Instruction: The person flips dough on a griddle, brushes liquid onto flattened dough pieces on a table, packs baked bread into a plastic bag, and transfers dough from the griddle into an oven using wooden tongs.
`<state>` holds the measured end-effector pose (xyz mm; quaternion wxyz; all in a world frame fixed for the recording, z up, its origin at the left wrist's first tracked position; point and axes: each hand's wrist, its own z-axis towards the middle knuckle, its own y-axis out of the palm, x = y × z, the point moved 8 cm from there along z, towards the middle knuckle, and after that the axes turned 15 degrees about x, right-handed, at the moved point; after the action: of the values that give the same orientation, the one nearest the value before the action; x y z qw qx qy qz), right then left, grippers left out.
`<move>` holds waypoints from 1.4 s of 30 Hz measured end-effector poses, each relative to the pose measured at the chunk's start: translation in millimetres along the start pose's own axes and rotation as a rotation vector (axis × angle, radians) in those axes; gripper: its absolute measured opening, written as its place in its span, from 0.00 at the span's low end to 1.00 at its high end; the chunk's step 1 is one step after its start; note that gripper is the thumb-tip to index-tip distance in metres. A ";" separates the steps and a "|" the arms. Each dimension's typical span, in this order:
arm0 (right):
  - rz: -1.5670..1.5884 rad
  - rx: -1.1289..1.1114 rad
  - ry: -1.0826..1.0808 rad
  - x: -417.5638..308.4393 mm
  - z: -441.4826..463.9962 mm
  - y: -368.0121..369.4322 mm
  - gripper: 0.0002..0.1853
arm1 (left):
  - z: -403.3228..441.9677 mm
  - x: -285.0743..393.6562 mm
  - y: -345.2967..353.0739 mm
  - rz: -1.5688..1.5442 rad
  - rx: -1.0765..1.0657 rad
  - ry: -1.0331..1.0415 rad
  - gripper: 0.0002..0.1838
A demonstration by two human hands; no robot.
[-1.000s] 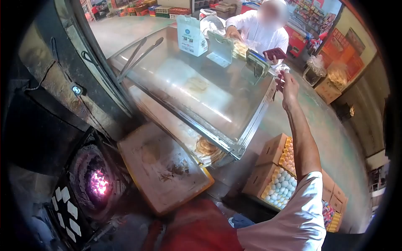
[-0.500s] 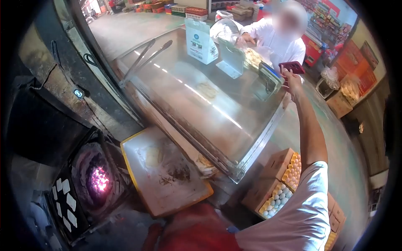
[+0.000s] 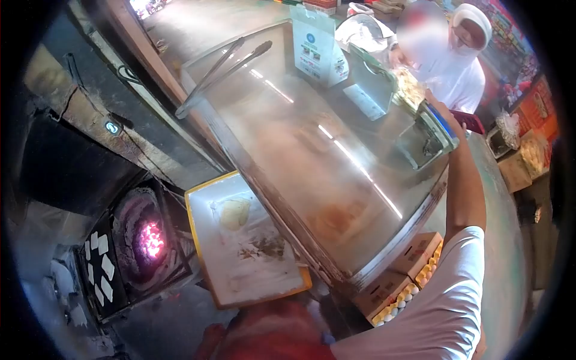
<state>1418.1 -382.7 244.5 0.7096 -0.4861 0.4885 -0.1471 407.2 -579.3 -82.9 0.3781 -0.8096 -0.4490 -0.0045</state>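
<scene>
At the far right of the glass-topped case (image 3: 270, 141), seen from the head camera, the person's right hand (image 3: 443, 110) was stretched out past the blue-edged clear box (image 3: 449, 143), beside a bag of pale food (image 3: 410, 90). Its fingers looked bent, but whether they gripped anything could not be told; the left hand was out of sight. The bag lay by the far edge, probably to be within reach from both sides, its long axis slanting from upper left to lower right. Just beyond the wrist, a dark red phone (image 3: 470, 122) slanted downward to the right; who held it was unclear. People in white (image 3: 465, 78) were across the case. Tongs (image 3: 261, 49) rested on the glass with their two arms spread toward the far side, perhaps kept handy there. A printed carton (image 3: 312, 51) stood upright, likely so its face could be read.
</scene>
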 end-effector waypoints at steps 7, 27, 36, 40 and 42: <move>0.537 0.163 0.058 8.9 29.4 1.0 0.20 | 0.2 -13.5 0.4 0.054 -0.007 0.076 0.15; 0.997 0.200 -0.036 -115.5 -337.6 -115.4 0.22 | -152.7 290.2 37.4 -0.422 -0.754 0.593 0.22; 1.024 -0.293 -0.012 -179.3 -629.1 179.1 0.11 | -109.1 303.6 -61.3 -0.689 -0.607 0.773 0.41; 0.903 -0.178 -0.110 -172.7 -666.2 208.8 0.13 | -102.0 276.9 -89.8 -0.486 -0.377 1.035 0.40; 0.841 -0.060 -0.235 -180.7 -671.3 199.1 0.11 | -89.4 270.6 -102.2 -0.303 -0.062 1.149 0.34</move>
<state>717.2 -529.4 144.2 0.7440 -0.2788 0.5638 0.2254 523.7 -406.8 136.9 0.5319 -0.6151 -0.2826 -0.5088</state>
